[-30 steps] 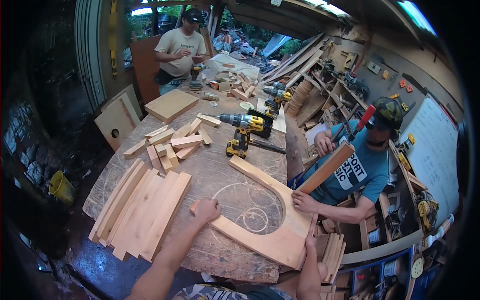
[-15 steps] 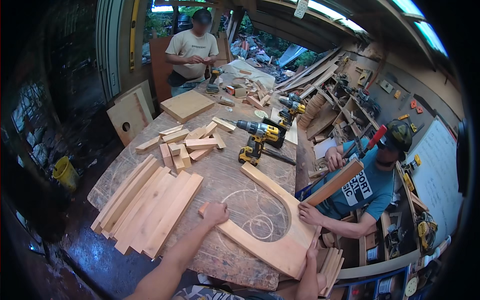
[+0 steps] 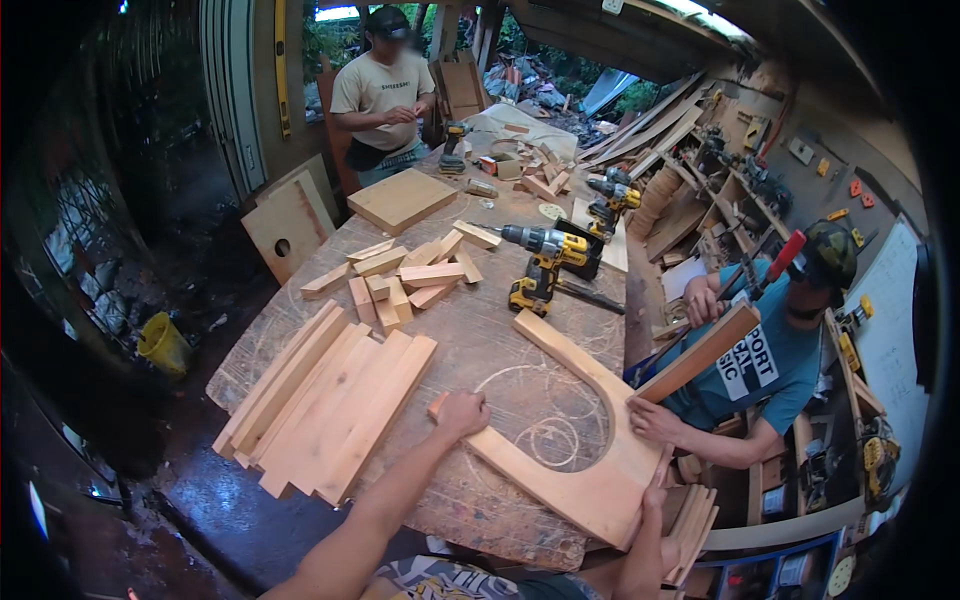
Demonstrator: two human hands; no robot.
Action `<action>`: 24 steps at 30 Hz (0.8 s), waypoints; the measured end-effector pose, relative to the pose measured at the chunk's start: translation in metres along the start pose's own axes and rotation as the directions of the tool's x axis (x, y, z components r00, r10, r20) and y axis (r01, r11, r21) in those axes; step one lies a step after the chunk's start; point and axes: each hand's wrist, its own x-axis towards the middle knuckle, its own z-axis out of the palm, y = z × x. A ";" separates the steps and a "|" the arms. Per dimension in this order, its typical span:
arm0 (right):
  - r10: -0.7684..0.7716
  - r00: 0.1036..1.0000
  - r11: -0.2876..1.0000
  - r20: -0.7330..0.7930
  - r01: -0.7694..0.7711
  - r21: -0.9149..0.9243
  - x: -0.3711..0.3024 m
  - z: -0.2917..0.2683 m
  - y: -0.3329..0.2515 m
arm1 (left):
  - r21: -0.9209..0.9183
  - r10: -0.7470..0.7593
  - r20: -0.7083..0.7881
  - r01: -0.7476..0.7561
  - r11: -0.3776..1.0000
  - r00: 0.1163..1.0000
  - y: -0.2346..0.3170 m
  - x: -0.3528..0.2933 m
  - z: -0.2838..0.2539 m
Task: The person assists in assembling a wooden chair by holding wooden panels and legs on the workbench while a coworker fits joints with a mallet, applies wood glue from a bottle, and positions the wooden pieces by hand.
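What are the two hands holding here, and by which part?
Both hold the curved wooden piece flat on the table: left hand on its near-left tip, right hand against its outer bend.

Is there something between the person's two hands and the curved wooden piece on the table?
No. The left hand rests on one end of the curved wooden piece, and the right hand touches its outer edge. Nothing visible lies between.

Co-worker's plank now lower, tip touching curved wood piece; co-worker's hand on piece.
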 end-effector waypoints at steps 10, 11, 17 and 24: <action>0.008 1.000 0.999 -0.017 -0.009 -0.033 0.003 -0.003 0.008 | 0.008 0.018 0.017 -0.018 1.000 1.000 0.004 0.000 -0.004; 0.015 1.000 0.999 -0.021 -0.015 -0.032 0.003 -0.004 0.009 | 0.007 0.022 0.019 -0.022 1.000 1.000 0.006 0.001 -0.004; -0.045 0.999 0.998 0.010 0.045 0.039 -0.028 -0.007 -0.013 | -0.018 0.026 -0.014 -0.027 0.999 1.000 -0.007 -0.001 -0.001; -0.068 0.998 0.996 -0.004 0.068 0.060 -0.018 -0.013 -0.007 | -0.023 0.025 -0.021 -0.025 0.999 0.999 0.003 0.002 -0.001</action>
